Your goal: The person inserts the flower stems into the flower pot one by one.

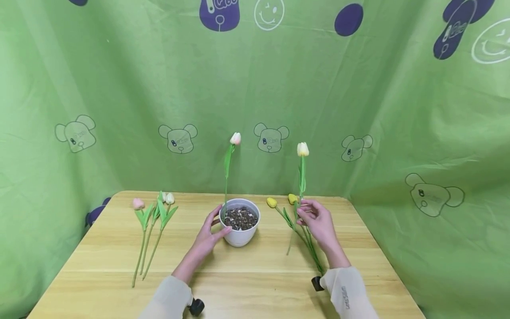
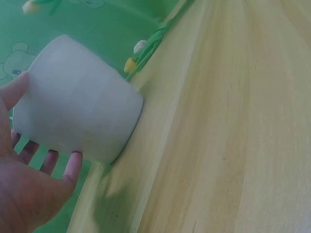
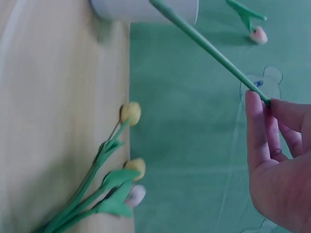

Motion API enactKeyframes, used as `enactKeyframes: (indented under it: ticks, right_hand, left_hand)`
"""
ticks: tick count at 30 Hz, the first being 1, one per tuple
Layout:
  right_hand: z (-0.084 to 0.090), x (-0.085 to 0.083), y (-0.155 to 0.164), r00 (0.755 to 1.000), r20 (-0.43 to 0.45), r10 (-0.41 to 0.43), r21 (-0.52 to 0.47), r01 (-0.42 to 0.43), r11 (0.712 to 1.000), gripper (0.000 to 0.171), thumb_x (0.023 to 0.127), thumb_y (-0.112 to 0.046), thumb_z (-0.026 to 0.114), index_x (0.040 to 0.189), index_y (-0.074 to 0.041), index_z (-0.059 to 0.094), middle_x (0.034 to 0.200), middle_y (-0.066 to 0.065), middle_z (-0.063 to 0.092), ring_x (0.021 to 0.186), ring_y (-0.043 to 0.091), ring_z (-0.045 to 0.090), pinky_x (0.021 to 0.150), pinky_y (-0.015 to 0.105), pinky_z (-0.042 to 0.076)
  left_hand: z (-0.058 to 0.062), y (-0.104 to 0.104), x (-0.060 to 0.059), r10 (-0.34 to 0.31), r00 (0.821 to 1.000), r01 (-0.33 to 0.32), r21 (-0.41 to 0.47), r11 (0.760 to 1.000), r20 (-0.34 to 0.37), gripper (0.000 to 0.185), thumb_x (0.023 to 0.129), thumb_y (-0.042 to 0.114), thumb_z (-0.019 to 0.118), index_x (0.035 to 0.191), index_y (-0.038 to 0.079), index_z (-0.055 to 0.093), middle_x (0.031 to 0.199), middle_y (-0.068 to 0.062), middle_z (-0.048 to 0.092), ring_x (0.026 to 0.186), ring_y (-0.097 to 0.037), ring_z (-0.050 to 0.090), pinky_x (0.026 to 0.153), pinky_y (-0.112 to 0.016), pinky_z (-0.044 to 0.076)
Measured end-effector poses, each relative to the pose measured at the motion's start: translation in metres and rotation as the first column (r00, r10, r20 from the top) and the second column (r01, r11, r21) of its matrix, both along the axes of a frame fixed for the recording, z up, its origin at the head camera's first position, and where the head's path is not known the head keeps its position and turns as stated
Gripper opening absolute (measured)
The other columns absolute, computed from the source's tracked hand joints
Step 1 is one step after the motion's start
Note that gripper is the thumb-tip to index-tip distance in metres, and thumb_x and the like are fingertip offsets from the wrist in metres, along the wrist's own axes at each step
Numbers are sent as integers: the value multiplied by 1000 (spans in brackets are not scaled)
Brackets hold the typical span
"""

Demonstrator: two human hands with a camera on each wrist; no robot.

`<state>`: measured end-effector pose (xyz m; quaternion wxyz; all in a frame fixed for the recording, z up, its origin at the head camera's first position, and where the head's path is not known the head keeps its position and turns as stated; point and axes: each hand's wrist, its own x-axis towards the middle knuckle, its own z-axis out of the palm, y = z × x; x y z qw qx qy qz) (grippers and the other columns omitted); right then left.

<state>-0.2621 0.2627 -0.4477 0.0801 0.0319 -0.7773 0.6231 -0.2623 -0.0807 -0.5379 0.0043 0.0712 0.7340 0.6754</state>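
Observation:
A white pot (image 1: 239,235) filled with pebbles stands mid-table, and a pink-tipped tulip (image 1: 235,138) rises upright from it. My left hand (image 1: 215,227) grips the pot's left side; in the left wrist view its fingers (image 2: 73,165) curl round the pot (image 2: 82,111). To the right of the pot, my right hand (image 1: 306,212) pinches the stem of a cream tulip (image 1: 303,149) and holds it upright above the table. The right wrist view shows that hand (image 3: 266,109) pinching the green stem (image 3: 209,47), which slants toward the pot (image 3: 146,8).
Two yellow tulips (image 1: 272,202) lie on the wooden table (image 1: 259,283) under my right hand; a pale bud (image 3: 136,195) shows beside them. A pink tulip (image 1: 138,203) and a white tulip (image 1: 169,198) lie at the left. Green cloth walls surround the table.

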Motion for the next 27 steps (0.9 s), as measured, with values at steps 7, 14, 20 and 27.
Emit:
enactKeyframes:
  ticks: [7,14,20,27]
  right_hand:
    - [20,-10,-31,995,-100,-6,-64,0,998,33,100,-1,64,131,4,56,112,16,64,88,11,70,82,33,65]
    - [32,-27,-67,978,-208,-12,-150,-19,988,33,94,9,66,126,7,59,101,6,65,84,12,68,75,30,65]
    - [33,-43,-93,966,-259,-9,-164,-35,986,32,93,8,68,124,6,61,103,12,65,84,11,66,74,31,65]
    - [28,-58,-120,955,-297,-20,-151,-26,988,29,93,6,69,122,6,63,106,21,66,87,15,65,75,34,66]
  left_hand:
    - [-2,0,-2,-2,1000,2,8,1000,-5,86,91,31,79,162,34,31,170,-5,28,148,-40,38,116,-72,32]
    - [-2,-1,-3,-4,1000,4,9,1000,-19,85,91,28,79,162,33,31,170,-7,28,147,-40,39,116,-72,33]
    - [-1,-1,-2,-6,1000,6,22,1000,-19,86,91,28,79,162,32,32,170,-8,28,147,-41,39,116,-73,32]
    - [-1,-1,-1,-3,1000,3,23,1000,-3,86,91,29,79,162,34,32,169,-8,30,147,-41,39,115,-74,32]
